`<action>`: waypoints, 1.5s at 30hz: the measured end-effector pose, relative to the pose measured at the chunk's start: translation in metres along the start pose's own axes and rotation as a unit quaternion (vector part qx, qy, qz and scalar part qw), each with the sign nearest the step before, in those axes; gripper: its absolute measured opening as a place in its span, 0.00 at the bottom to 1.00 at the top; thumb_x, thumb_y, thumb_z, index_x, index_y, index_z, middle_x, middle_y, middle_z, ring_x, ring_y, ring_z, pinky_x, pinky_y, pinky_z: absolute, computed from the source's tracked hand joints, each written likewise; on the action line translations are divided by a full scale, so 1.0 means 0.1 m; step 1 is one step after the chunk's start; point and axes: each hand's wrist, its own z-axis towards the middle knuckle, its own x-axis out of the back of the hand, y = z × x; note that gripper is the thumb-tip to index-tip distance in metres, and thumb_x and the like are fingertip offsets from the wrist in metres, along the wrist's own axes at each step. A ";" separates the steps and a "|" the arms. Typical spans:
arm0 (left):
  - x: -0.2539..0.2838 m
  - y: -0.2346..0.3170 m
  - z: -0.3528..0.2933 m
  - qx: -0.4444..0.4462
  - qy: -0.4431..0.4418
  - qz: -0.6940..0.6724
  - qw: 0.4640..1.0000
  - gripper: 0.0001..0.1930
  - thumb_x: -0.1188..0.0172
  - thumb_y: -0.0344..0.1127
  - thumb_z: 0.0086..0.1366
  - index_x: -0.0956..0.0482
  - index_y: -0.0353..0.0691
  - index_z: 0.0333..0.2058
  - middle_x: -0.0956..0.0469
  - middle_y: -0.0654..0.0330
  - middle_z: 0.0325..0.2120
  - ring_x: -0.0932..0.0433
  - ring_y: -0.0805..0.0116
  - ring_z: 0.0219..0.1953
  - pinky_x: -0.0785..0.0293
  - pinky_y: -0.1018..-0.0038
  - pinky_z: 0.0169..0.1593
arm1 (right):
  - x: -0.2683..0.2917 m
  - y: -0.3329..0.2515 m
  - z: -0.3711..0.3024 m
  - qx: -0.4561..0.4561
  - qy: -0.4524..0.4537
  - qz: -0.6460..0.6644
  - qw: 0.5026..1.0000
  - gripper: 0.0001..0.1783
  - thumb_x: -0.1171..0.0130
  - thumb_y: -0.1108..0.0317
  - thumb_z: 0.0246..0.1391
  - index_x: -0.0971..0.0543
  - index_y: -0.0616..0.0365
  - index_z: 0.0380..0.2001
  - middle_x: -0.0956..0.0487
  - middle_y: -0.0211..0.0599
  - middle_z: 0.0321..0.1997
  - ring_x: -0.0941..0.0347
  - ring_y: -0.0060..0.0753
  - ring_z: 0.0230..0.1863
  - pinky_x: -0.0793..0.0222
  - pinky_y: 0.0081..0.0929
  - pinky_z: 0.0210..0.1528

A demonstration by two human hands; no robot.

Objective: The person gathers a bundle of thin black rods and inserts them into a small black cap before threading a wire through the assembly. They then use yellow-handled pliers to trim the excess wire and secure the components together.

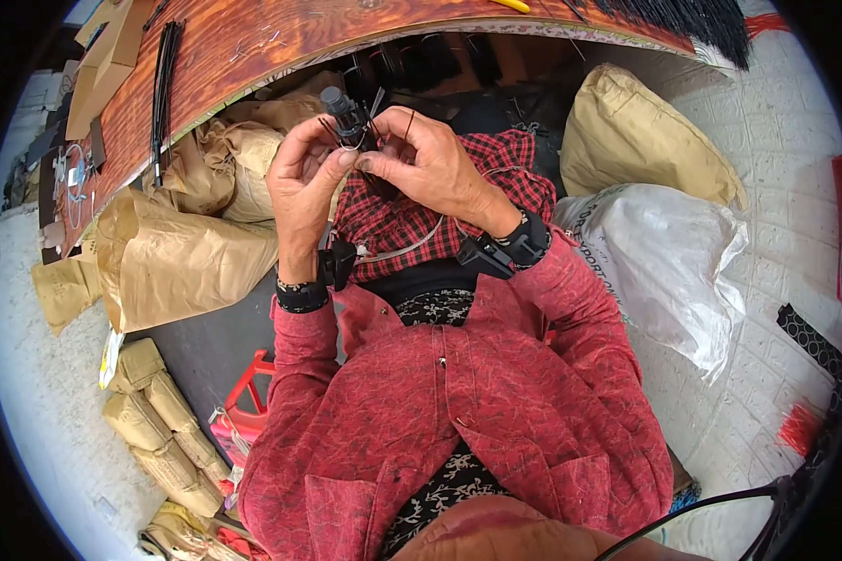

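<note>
Above my lap, both hands meet at a dark bundle (pixel 348 120) with a ribbed grey-black round end and thin black strips sticking out beside it. My left hand (pixel 301 173) wraps its fingers around the left side, thumb pressed near a thin white strand (pixel 351 147). From the right, my right hand (pixel 435 168) pinches at the same spot with thumb and curled fingers. The bundle's lower part is mostly hidden by my hands, and its exact kind is unclear. Below lies a red-and-black checked cloth (pixel 393 234) across my lap, with a pale cord (pixel 412 245) over it.
A wood-patterned table (pixel 253 51) curves across the front, bearing long black strips (pixel 166 103), a cardboard box (pixel 108 65) and a heap of black strands (pixel 688 28). Brown paper sacks (pixel 192 262) stand left; another sack (pixel 641 131) and a white sack (pixel 660 262) stand right.
</note>
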 end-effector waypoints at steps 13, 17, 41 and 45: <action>0.07 -0.03 0.01 -0.055 -0.032 0.071 0.995 0.14 0.37 0.20 0.60 0.24 0.31 0.45 0.25 0.62 0.38 0.24 0.74 0.40 0.26 0.79 0.47 | 0.02 0.00 0.00 -0.031 0.016 -0.008 0.999 0.15 0.29 0.65 0.49 0.24 0.62 0.32 0.30 0.25 0.25 0.35 0.15 0.25 0.35 0.18 0.28; 0.02 0.00 0.00 -0.058 -0.024 0.047 0.997 0.10 0.38 0.20 0.61 0.23 0.31 0.42 0.25 0.62 0.38 0.25 0.74 0.40 0.26 0.79 0.47 | 0.02 -0.01 -0.01 -0.022 0.025 -0.018 0.999 0.15 0.29 0.65 0.49 0.24 0.61 0.31 0.30 0.24 0.24 0.35 0.15 0.25 0.36 0.18 0.27; 0.03 0.04 0.02 0.018 0.012 0.052 0.998 0.15 0.37 0.31 0.64 0.23 0.34 0.49 0.20 0.59 0.42 0.23 0.72 0.45 0.28 0.76 0.52 | 0.05 -0.05 -0.02 -0.041 0.006 0.035 0.999 0.09 0.35 0.68 0.55 0.20 0.60 0.37 0.27 0.22 0.27 0.35 0.11 0.27 0.37 0.14 0.29; 0.07 0.03 0.02 0.019 0.007 0.049 0.999 0.16 0.38 0.32 0.65 0.24 0.34 0.50 0.20 0.59 0.43 0.23 0.72 0.46 0.28 0.75 0.53 | 0.09 -0.06 -0.03 -0.052 -0.014 0.042 0.998 0.09 0.36 0.68 0.56 0.20 0.61 0.37 0.25 0.24 0.29 0.33 0.11 0.28 0.35 0.14 0.30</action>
